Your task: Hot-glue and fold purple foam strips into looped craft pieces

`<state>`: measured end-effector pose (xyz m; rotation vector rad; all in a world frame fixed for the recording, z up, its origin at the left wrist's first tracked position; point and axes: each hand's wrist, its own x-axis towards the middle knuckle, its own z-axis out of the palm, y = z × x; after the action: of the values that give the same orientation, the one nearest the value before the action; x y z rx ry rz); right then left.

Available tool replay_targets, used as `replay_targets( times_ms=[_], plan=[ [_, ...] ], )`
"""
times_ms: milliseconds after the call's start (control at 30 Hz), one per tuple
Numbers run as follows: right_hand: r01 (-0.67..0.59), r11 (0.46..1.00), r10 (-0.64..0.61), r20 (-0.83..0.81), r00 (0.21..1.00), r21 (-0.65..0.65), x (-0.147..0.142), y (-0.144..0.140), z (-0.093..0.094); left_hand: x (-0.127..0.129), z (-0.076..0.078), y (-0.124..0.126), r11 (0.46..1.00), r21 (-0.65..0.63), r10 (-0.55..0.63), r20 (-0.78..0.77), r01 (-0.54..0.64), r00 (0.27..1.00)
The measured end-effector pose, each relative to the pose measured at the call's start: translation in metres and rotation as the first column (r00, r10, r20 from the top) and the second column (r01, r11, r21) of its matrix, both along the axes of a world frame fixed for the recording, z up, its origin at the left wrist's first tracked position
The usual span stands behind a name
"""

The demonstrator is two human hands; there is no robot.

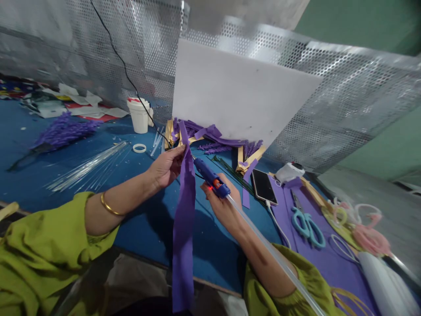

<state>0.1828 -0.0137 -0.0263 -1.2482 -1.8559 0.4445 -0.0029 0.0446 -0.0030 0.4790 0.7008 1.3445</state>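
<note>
My left hand (pixel 169 166) pinches a long purple strip (pixel 184 219) near its upper end, and the rest hangs down past the table's front edge. In my right hand (pixel 223 197) is a blue hot glue gun (pixel 210 175), its nozzle pointing at the strip just below my left fingertips. A long clear glue stick (pixel 259 237) runs out of its back along my right forearm. A red light glows on the gun. Whether the nozzle touches the strip I cannot tell.
Behind my hands lie purple flower bundles (pixel 251 147) in tan wraps. A white cup (pixel 140 115), a tape ring (pixel 139 148) and thin wires (pixel 95 166) are to the left. A phone (pixel 264 186) and blue-handled scissors (pixel 307 226) lie right. A white board (pixel 237 87) leans at the back.
</note>
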Motion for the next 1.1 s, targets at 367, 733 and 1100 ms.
replay_targets(
  times_ms=[367, 733, 1100],
  plan=[
    [-0.003, 0.994, -0.010, 0.114, 0.993, 0.113, 0.0006, 0.0012, 0.0016, 0.0044, -0.0040, -0.0031, 0.999, -0.032, -0.036, -0.020, 0.036, 0.999],
    [-0.027, 0.945, -0.071, 0.284, 0.956, 0.327, 0.0031, 0.0044, -0.0050, 0.0061, -0.0028, -0.0057, 0.996, -0.011, -0.088, -0.045, 0.087, 0.995],
    [0.012, 0.944, -0.128, 0.335, 0.933, 0.329, 0.0030, 0.0040, -0.0035, 0.0060, -0.0023, -0.0065, 0.996, -0.032, -0.087, -0.007, 0.087, 0.996]
  ],
)
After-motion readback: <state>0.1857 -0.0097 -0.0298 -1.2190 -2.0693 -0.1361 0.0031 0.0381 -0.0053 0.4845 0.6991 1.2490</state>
